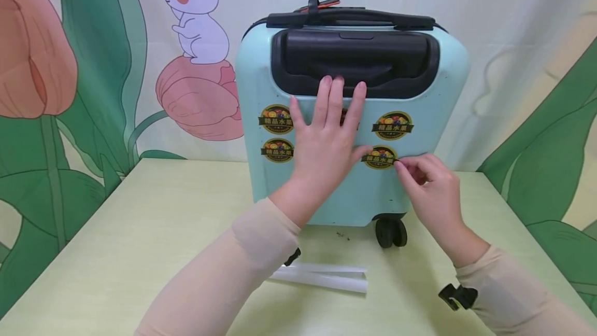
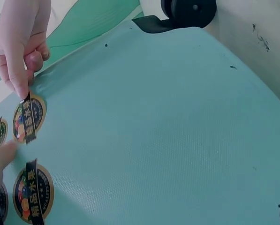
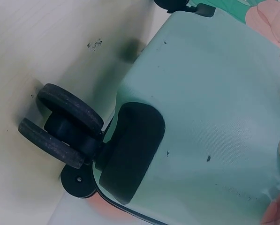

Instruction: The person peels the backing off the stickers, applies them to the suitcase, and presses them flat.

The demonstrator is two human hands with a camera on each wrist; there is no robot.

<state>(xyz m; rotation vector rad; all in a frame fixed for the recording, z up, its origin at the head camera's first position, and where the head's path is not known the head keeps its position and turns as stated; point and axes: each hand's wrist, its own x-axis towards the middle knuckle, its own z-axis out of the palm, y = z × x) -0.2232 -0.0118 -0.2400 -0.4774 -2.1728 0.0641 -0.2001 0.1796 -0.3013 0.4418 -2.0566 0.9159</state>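
A light-blue suitcase point(image 1: 345, 191) stands upright on the table, its black handle recess at the top. My left hand point(image 1: 324, 152) lies spread over its front, fingertips reaching the recess and thumb beside the lower right sticker point(image 1: 380, 157). That sticker is round, black and gold, with a banner and fruit printed on it. Thumb and index finger of my right hand point(image 1: 434, 183) pinch the banner's right end, also seen in the left wrist view on the sticker point(image 2: 29, 117). An upper right sticker point(image 1: 393, 125) and two left ones show; another is partly hidden under my left hand.
Rolled white sheets point(image 1: 322, 279) lie on the table point(image 1: 196, 211) in front of the suitcase. Black wheels point(image 3: 69, 126) carry the suitcase's lower corner. Behind hangs a curtain point(image 1: 489, 25) printed with a rabbit and tulips.
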